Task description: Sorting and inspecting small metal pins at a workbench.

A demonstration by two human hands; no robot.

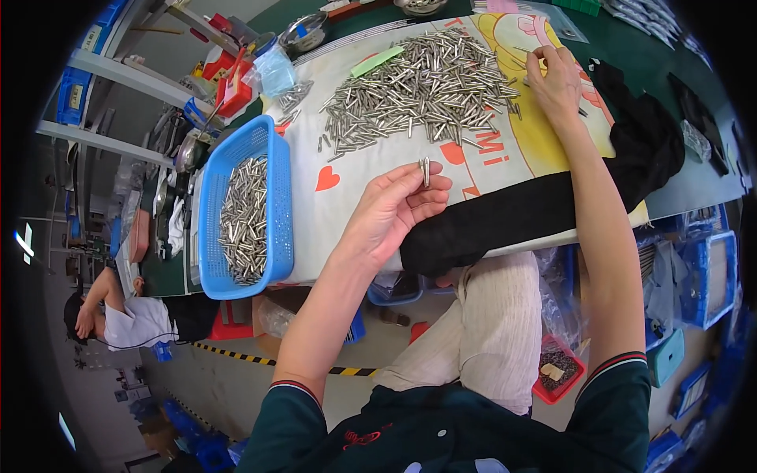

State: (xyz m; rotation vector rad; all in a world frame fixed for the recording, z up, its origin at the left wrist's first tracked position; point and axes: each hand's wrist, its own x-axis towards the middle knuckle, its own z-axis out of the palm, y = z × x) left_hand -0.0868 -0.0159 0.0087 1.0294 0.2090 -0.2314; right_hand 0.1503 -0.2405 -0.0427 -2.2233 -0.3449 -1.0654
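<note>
My left hand (388, 206) is closed, palm up, with a small shiny metal pin (426, 172) upright between thumb and fingers. Farther off to the right, my right hand (558, 85) is bent with its thumb and fingers drawn together. Something thin seems to stick out at its fingertips, too small to name. Beside it spreads a big loose heap of metal pins (426, 87) on the printed cloth (315, 209). A pale green strip (378, 61) lies on the heap.
A blue plastic basket (281, 213) with many metal pins stands left. Black cloth (505, 217) lies along the near edge, under my right forearm. A clear bag of pins (296, 96) and red bins (235, 91) sit far left. A person (134, 311) is at the left.
</note>
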